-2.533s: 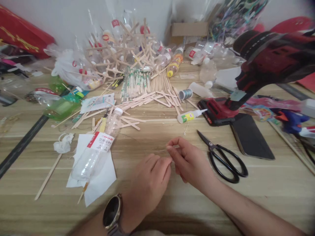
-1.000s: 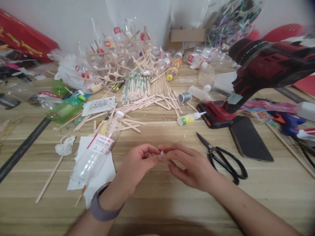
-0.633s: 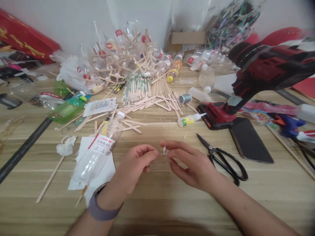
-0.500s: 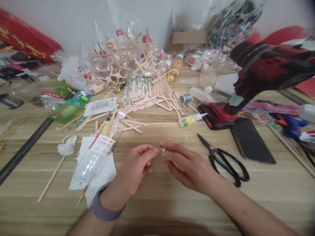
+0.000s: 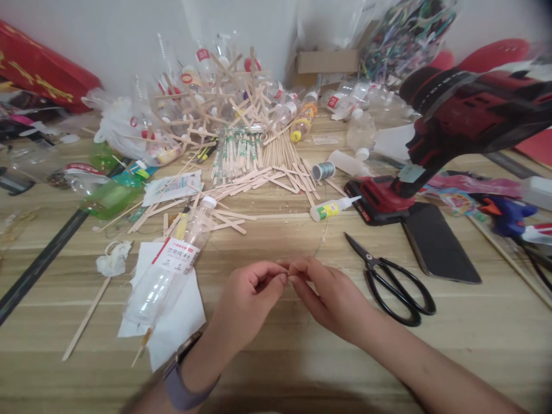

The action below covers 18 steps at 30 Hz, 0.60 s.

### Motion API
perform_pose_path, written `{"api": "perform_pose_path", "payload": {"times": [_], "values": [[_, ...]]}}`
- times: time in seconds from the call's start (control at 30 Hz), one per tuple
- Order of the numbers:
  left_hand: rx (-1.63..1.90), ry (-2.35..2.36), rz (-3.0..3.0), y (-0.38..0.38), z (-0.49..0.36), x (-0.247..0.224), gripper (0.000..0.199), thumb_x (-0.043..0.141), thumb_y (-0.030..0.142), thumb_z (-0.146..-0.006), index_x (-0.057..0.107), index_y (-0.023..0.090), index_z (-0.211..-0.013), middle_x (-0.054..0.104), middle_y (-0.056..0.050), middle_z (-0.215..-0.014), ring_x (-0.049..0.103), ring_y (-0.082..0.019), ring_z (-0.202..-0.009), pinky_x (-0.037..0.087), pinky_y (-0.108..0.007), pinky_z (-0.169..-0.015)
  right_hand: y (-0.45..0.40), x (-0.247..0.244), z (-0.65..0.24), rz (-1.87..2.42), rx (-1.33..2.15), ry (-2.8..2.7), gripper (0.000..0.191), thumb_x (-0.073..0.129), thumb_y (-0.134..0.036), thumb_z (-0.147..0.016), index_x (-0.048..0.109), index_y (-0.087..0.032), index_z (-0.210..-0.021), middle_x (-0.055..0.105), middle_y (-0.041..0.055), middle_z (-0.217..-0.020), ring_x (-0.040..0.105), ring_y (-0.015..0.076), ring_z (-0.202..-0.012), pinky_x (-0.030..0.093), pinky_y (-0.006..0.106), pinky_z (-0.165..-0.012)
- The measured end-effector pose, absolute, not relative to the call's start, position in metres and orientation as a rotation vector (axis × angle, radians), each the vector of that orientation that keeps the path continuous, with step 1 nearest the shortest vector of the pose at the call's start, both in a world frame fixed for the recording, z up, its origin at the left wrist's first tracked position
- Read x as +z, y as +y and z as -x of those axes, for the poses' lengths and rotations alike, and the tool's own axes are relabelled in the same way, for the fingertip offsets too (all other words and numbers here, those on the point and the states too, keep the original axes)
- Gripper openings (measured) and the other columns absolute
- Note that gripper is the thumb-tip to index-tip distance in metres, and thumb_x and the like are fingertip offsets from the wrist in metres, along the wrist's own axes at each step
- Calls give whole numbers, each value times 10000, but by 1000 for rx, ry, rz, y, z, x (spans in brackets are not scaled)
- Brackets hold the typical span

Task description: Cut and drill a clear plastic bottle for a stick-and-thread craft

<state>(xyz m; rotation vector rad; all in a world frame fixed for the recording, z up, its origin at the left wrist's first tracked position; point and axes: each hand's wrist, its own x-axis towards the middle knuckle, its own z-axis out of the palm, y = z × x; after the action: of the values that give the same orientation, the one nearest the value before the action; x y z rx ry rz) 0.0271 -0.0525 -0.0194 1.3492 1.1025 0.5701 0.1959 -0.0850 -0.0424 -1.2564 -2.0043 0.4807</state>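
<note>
Both hands are up front, left of the scissors [image 5: 369, 260]. Left hand [image 5: 248, 307]: thumb and index pressed together at the tips, other fingers curled under; watch strap [image 5: 185, 386] on that wrist. Right hand [image 5: 334, 296], between it and the scissors: thumb and index pinched too, tips touching the left's, remaining fingers mostly hidden. Small workpiece sits at the meeting tips, left of the scissors, level with their handles; the fingers cover it, so can't read shape or colour, or which hand has it. Thin strand [image 5: 324, 236] left of the scissors' blades: fine as hair, slightly bent, paler toward its top, lower end fading out near the right knuckles; can't tell if it joins the pinch. Scissors: black loops, blades partly apart, flat on the wood-grain table [image 5: 276, 374]. Beyond them, glue bottle [image 5: 330, 210] on its side, clear body, yellow-green label, and spool [image 5: 323, 171]. Phone [image 5: 440, 241] right of them, dark screen up. Well left, clear bottle [image 5: 175, 255] lying over white paper [image 5: 185, 319].
</note>
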Motion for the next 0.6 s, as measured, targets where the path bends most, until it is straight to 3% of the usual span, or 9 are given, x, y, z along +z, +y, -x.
{"api": "perform_pose_path", "payload": {"times": [0.13, 0.37, 0.6], "values": [[542, 1095, -1391, -52, -26, -20, 192, 593, 321, -837, 731, 192, -871, 736, -37, -829, 618, -190, -765, 452, -282, -697, -86, -39, -194, 1325, 434, -1988, 126, 413, -168, -938, 523, -228, -940, 714, 24, -726, 707, 180, -606, 522, 257, -530], [552, 1045, -1333, -55, -24, -21, 221, 651, 392, -812, 706, 179, -816, 686, -22, -736, 581, -161, -695, 429, -259, -651, -87, -32, -191, 1336, 600, -1859, 125, 426, -168, -909, 500, -242, -841, 642, -30, -609, 620, 129, -495, 452, 215, -463], [648, 1108, -1157, -53, -28, -19, 184, 689, 363, -741, 677, 184, -706, 521, 40, -566, 347, -89, -510, 260, -223, -475, -84, -32, -193, 1296, 997, -1499, 144, 500, -309, -933, 609, -215, -944, 736, 22, -765, 721, 153, -646, 572, 251, -600]]}}
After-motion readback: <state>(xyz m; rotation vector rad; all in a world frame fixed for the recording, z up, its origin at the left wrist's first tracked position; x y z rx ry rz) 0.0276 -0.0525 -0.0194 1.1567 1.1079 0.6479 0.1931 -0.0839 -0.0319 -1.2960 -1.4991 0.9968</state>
